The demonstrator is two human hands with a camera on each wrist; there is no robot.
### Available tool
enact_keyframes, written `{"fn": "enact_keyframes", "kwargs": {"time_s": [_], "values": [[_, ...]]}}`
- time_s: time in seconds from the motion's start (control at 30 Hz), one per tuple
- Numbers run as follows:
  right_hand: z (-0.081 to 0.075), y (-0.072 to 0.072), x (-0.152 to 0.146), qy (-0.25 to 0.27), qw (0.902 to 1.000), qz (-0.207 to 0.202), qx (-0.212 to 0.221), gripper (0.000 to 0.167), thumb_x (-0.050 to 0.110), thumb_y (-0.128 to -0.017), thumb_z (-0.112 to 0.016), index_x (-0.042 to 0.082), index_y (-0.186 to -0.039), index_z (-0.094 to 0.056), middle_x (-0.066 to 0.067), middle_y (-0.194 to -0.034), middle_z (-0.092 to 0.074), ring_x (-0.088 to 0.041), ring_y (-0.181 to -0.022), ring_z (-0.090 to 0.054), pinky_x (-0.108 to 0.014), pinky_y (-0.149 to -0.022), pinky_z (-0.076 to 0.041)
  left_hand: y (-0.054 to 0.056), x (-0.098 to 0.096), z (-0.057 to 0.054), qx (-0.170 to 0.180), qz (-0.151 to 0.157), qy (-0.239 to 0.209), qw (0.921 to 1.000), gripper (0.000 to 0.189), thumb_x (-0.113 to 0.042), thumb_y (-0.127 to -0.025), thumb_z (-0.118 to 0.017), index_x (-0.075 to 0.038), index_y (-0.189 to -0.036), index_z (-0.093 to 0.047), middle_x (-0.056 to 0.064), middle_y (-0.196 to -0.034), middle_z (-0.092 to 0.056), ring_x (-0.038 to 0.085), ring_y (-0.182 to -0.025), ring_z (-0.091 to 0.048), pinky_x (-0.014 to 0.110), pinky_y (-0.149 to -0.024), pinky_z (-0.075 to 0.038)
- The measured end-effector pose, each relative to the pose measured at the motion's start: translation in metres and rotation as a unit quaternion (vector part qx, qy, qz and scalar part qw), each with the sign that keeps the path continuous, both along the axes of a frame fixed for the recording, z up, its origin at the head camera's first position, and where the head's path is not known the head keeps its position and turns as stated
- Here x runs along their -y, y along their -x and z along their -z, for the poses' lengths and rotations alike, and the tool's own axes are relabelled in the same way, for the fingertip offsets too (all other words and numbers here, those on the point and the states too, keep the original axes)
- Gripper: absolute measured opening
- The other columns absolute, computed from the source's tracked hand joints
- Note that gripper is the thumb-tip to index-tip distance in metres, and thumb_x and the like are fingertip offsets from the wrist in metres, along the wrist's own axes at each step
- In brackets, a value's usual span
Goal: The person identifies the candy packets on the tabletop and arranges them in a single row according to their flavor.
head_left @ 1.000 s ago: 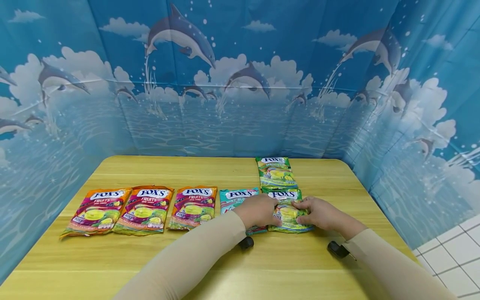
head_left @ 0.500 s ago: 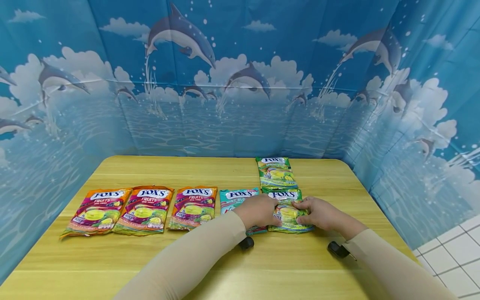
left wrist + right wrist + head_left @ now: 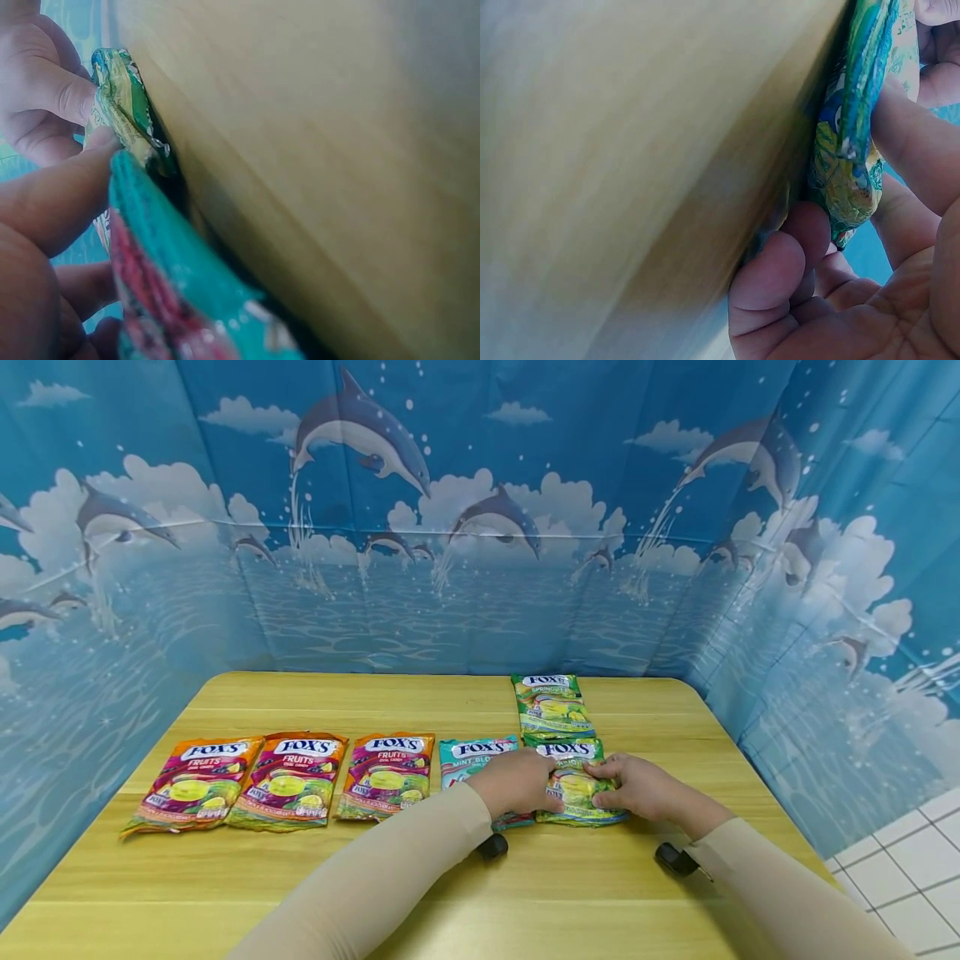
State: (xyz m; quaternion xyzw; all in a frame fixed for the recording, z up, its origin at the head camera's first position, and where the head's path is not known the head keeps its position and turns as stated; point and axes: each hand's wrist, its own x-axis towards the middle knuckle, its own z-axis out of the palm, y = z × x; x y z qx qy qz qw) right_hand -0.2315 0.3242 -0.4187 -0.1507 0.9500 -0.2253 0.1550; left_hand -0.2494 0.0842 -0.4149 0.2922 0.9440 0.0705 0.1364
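In the head view, a green Fox's candy bag (image 3: 576, 787) lies face up at the right of a row, with both hands on it. My left hand (image 3: 522, 783) reaches over the teal mint candy bag (image 3: 459, 762) and holds the green bag's left side, thumb near the lower edge. At its right side, my right hand (image 3: 643, 785) grips with thumb on top and fingers at the edge, as the right wrist view shows on the crinkled green bag (image 3: 847, 176). Much of the teal bag is hidden under the left hand and sleeve. Another green candy bag (image 3: 553, 708) lies directly behind.
Three orange-and-purple fruit candy bags stretch leftward along the row: one nearest (image 3: 386, 777), a middle bag (image 3: 287, 783) and a far-left bag (image 3: 195, 785). The wooden table (image 3: 225, 893) is enclosed by a dolphin-print curtain (image 3: 480, 602). Black wrist cameras sit beneath both sleeves.
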Motion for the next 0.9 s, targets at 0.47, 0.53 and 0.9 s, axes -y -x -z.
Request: {"fn": "enact_keyframes", "kwargs": {"time_s": [0.47,0.53,0.9], "values": [[0.0015,0.0016,-0.0008,0.006,0.9999,0.006,0.005,0.069,0.033,-0.093,-0.080,0.005,-0.151,-0.056,-0.022,-0.135,-0.061,-0.038,-0.123,-0.060,-0.057,-0.104,-0.051,-0.0003,0.0001,-0.0004,0.002,-0.001,0.000,1.0000,0.071,-0.062,-0.095,-0.069,-0.025,-0.154,-0.055,-0.004,-0.154,-0.059,0.017,-0.144,-0.053,0.037,-0.115,-0.049],[0.0015,0.0015,-0.0008,0.006,0.9999,0.006,0.006,0.069,0.033,-0.094,-0.080,0.005,-0.151,-0.055,-0.023,-0.136,-0.060,-0.039,-0.124,-0.059,-0.057,-0.104,-0.051,-0.0002,0.0000,-0.0001,0.001,0.000,0.001,1.0000,0.071,-0.062,-0.095,-0.069,-0.025,-0.154,-0.055,-0.004,-0.154,-0.059,0.017,-0.144,-0.053,0.037,-0.115,-0.050],[0.0005,0.0013,0.0001,0.000,0.9999,0.010,0.009,0.069,0.033,-0.094,-0.080,0.007,-0.152,-0.055,-0.024,-0.140,-0.058,-0.043,-0.128,-0.058,-0.059,-0.106,-0.050,0.0011,-0.0008,0.0011,-0.001,0.001,0.004,1.0000,0.071,-0.062,-0.095,-0.068,-0.025,-0.154,-0.055,-0.004,-0.153,-0.060,0.017,-0.144,-0.053,0.036,-0.115,-0.049]]}}
